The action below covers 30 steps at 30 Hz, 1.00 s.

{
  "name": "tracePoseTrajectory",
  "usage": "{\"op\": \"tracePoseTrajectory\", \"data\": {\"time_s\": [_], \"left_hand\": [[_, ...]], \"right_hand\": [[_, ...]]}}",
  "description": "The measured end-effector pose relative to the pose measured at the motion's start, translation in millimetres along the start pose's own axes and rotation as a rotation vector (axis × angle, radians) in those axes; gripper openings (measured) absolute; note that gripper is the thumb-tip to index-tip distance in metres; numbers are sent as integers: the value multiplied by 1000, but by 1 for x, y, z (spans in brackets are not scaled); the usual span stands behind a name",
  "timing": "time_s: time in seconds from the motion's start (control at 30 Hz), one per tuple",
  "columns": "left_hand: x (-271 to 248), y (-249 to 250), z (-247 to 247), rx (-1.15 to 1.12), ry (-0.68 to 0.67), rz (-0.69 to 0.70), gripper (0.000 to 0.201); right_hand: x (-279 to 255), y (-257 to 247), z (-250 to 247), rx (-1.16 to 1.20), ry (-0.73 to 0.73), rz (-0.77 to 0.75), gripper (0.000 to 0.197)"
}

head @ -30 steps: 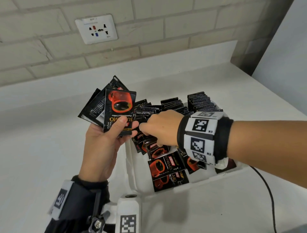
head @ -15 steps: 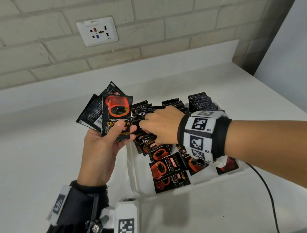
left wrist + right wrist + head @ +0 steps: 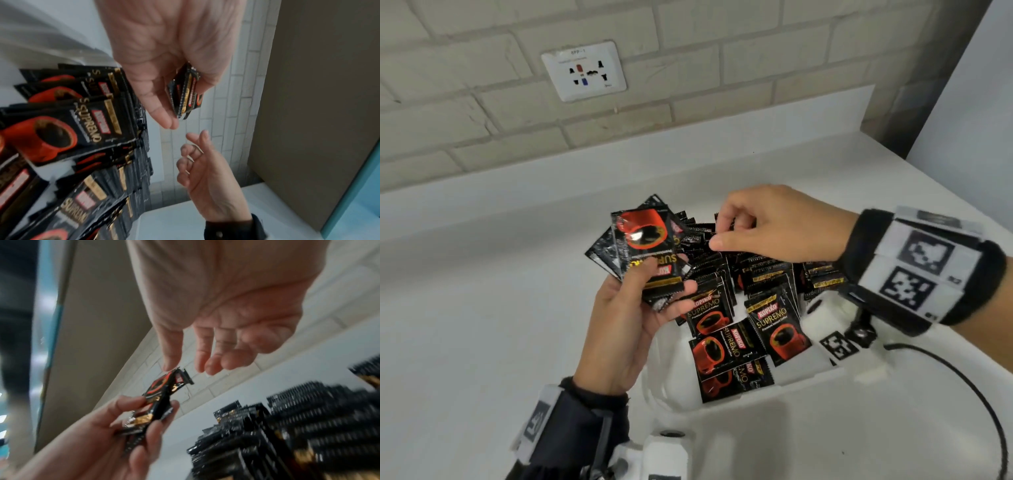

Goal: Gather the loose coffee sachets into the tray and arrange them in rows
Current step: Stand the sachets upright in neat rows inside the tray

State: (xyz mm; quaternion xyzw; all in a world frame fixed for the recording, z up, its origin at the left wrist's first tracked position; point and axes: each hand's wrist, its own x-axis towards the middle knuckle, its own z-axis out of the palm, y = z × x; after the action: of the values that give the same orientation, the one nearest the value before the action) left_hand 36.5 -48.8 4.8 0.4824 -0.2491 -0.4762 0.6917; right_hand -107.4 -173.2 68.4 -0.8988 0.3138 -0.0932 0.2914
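Observation:
My left hand (image 3: 664,284) grips a fanned bundle of black-and-red coffee sachets (image 3: 645,246) just left of the white tray (image 3: 804,382). The left wrist view shows that bundle (image 3: 185,92) edge-on between thumb and fingers. My right hand (image 3: 722,233) hovers above the tray's back rows with its fingers loosely curled and nothing in them. Its thumb points at the bundle's top edge (image 3: 180,378). Several sachets stand in rows (image 3: 767,274) at the back of the tray. A few more sachets (image 3: 726,349) lie flat at its front.
The tray sits on a white counter against a brick wall with a socket plate (image 3: 583,70). A black cable (image 3: 962,394) curves over the counter to the right of the tray. A grey wall closes off the counter at the far right.
My right hand has lifted out of the sachets in the tray and now hangs above the back rows, close to the bundle. The left hand still holds the bundle.

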Motion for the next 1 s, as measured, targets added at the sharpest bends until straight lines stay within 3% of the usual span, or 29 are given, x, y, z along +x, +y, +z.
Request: {"op": "tracePoseTrajectory", "data": {"time_s": [0.2, 0.33, 0.43, 0.57, 0.77, 0.93, 1.0], "left_hand": [[-6, -12, 30, 138, -119, -35, 29], [-6, -17, 37, 213, -134, -27, 29], [-6, -18, 38, 212, -147, -41, 31], [-7, -19, 41, 149, -178, -118, 47], [-4, -14, 35, 187, -71, -21, 37], [-4, -14, 38, 266, -49, 26, 23], [-5, -14, 40, 267, -52, 22, 25]], "right_hand": [[-16, 9, 19, 445, -37, 163, 31], [-21, 19, 23, 669, 41, 245, 20], [-26, 27, 23, 742, 14, 271, 13], [-33, 33, 21, 822, -21, 288, 17], [-42, 41, -1, 1385, 237, 335, 33], [-49, 40, 8, 1172, -82, 289, 37], [-50, 38, 14, 1044, -58, 285, 31]]}}
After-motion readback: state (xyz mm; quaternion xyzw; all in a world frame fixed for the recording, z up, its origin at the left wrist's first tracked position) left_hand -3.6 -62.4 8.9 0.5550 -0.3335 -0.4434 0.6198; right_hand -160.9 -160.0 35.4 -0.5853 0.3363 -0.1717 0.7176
